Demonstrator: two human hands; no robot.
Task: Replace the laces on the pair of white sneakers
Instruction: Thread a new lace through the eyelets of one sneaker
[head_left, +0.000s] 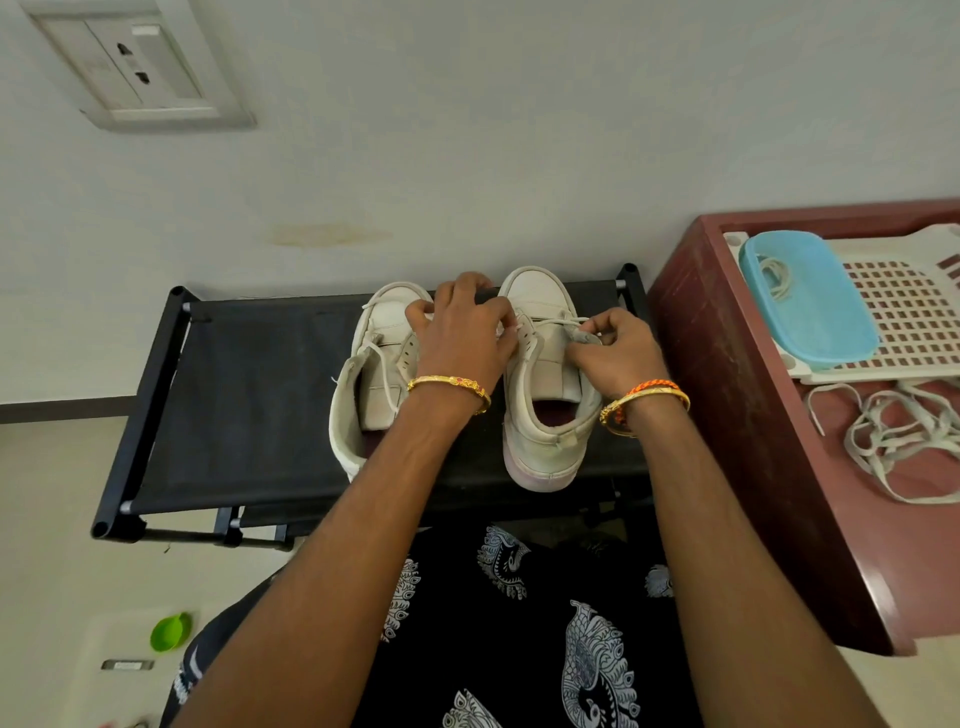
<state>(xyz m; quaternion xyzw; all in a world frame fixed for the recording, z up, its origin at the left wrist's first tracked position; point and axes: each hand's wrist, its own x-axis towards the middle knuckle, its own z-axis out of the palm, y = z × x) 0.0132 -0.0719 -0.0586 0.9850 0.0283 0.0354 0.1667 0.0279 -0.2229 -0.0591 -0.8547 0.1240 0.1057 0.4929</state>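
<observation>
Two white high-top sneakers stand side by side on a black fabric rack (249, 384), toes toward the wall. The left sneaker (371, 374) has a loose lace trailing over its side. Over the right sneaker (545, 415) both my hands work at the eyelets. My left hand (465, 332) lies between the shoes and pinches a lace end at the right sneaker's left eyelet row. My right hand (613, 353) pinches the lace (558, 322) at the tongue on the other side.
A maroon table (737, 395) stands right of the rack. On it are a white perforated tray (914, 312), a blue lidded box (810, 301) with a lace inside, and a loose pile of white laces (898, 441). A wall socket (140, 67) is at top left.
</observation>
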